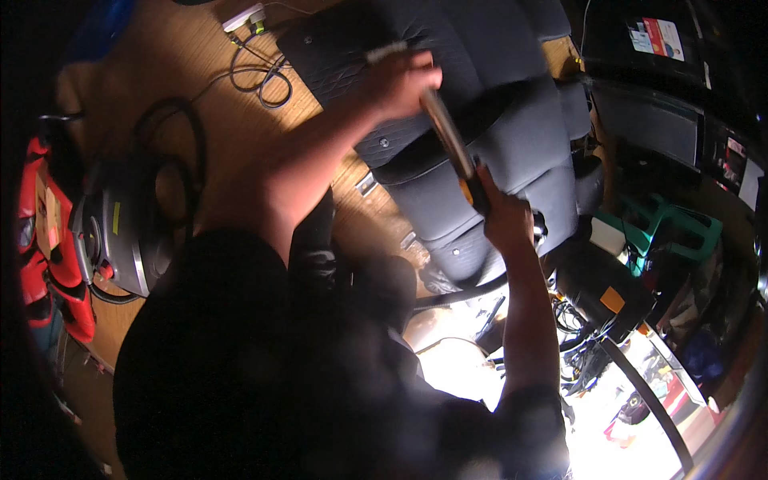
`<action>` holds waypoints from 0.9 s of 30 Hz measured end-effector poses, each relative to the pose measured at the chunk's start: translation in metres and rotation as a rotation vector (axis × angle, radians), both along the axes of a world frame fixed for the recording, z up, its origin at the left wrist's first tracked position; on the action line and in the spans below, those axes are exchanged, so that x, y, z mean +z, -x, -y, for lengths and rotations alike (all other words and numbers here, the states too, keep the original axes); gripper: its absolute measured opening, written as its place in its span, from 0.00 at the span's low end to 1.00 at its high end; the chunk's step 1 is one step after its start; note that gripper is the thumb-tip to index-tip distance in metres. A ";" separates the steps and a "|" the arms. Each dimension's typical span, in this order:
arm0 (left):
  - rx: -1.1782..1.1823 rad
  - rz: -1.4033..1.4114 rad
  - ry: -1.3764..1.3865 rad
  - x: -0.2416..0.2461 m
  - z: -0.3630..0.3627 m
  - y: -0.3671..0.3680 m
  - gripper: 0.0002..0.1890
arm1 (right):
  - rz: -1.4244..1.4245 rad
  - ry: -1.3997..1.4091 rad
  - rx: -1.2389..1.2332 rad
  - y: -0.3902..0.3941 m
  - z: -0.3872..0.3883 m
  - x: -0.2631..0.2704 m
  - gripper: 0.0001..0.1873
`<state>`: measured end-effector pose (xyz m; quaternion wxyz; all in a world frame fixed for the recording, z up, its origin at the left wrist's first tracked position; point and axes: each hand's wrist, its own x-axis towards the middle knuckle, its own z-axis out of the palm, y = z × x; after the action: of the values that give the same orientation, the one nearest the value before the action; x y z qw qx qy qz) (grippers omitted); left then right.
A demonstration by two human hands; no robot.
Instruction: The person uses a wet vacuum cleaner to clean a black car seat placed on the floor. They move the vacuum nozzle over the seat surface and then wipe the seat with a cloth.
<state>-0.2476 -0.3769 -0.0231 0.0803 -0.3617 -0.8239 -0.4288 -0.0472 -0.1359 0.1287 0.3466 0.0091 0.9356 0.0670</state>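
Note:
My left hand (pixel 411 84) is closed around the upper end of a shiny metal tube (pixel 447 135). A pale, blurred strip (pixel 387 53) shows just beyond its knuckles; whether it belongs to the tube I cannot tell. Lower down, my right hand (pixel 509 223) grips the tube's black handle (pixel 478 195), which has an orange-yellow part on its side. Both hands are above a black padded seat (pixel 522 144) with quilted panels and round studs. The tube slants across the seat; contact between them is not clear.
A grey canister vacuum cleaner (pixel 129 234) stands on the wood-patterned floor (pixel 240 138) at left, beside red bags (pixel 60 276). A cable (pixel 264 87) runs to a power strip (pixel 243 18). A ribbed hose (pixel 462 297), green stool (pixel 690 231) and brightly lit clutter lie right.

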 end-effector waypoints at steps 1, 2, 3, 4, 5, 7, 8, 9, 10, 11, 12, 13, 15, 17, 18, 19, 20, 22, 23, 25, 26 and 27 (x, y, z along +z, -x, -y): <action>-0.025 0.093 0.047 0.000 -0.009 -0.034 0.10 | 0.072 -0.020 0.055 -0.027 -0.018 0.001 0.52; -0.071 0.122 0.074 0.005 -0.020 -0.068 0.09 | -0.065 0.067 0.140 -0.068 -0.049 -0.005 0.45; -0.115 0.153 0.100 0.006 -0.033 -0.100 0.08 | -0.066 0.116 0.133 -0.099 -0.070 -0.002 0.41; -0.222 0.201 0.161 0.008 -0.048 -0.130 0.08 | -0.005 0.089 0.120 -0.125 -0.087 0.004 0.39; -0.338 0.245 0.215 0.006 -0.060 -0.148 0.07 | -0.037 0.107 0.134 -0.158 -0.111 0.002 0.37; -0.319 0.223 0.129 -0.003 -0.063 -0.158 0.08 | -0.127 0.093 0.199 -0.177 -0.114 0.005 0.36; -0.308 0.212 0.085 -0.009 -0.062 -0.162 0.09 | -0.151 0.093 0.206 -0.176 -0.116 -0.006 0.35; -0.338 0.158 0.162 -0.011 -0.055 -0.152 0.09 | -0.178 0.093 0.209 -0.170 -0.115 -0.018 0.34; -0.350 0.109 0.185 -0.011 -0.044 -0.141 0.10 | -0.148 0.054 0.172 -0.157 -0.109 -0.028 0.33; -0.361 0.061 0.207 -0.010 -0.035 -0.133 0.10 | -0.151 0.046 0.188 -0.153 -0.106 -0.029 0.33; -0.388 0.058 0.242 -0.009 -0.030 -0.127 0.10 | -0.157 0.038 0.211 -0.147 -0.105 -0.029 0.33; -0.415 0.056 0.276 -0.009 -0.028 -0.122 0.11 | -0.162 0.029 0.234 -0.140 -0.105 -0.028 0.33; -0.425 0.044 0.297 -0.007 -0.024 -0.116 0.11 | -0.207 0.064 0.253 -0.134 -0.107 -0.020 0.33; -0.391 0.024 0.274 -0.003 -0.021 -0.116 0.12 | -0.188 0.087 0.254 -0.126 -0.112 -0.012 0.33; -0.411 0.060 0.286 0.004 -0.019 -0.115 0.12 | -0.134 0.050 0.254 -0.124 -0.113 -0.006 0.35; -0.426 0.091 0.306 0.015 -0.012 -0.106 0.12 | -0.151 0.066 0.274 -0.112 -0.107 0.000 0.35; -0.439 0.124 0.325 0.023 -0.004 -0.098 0.12 | -0.167 0.085 0.295 -0.101 -0.099 0.004 0.34; -0.304 0.055 0.237 0.028 0.022 -0.076 0.13 | -0.236 0.104 0.340 -0.075 -0.068 0.012 0.35; -0.246 -0.004 0.215 0.035 0.040 -0.056 0.13 | -0.172 0.035 0.354 -0.058 -0.055 0.010 0.36; -0.134 -0.085 0.180 0.044 0.084 -0.008 0.15 | -0.272 0.034 0.365 -0.016 -0.011 -0.002 0.40; -0.082 -0.106 0.215 0.041 0.107 0.016 0.15 | -0.291 0.050 0.351 0.011 0.015 -0.008 0.42; -0.037 -0.128 0.244 0.032 0.129 0.040 0.16 | -0.310 0.060 0.331 0.036 0.043 -0.013 0.45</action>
<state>-0.2874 -0.5062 0.0085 0.0801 -0.4105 -0.8564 -0.3027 -0.0827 -0.1785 0.1157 0.1830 -0.1444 0.9680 0.0931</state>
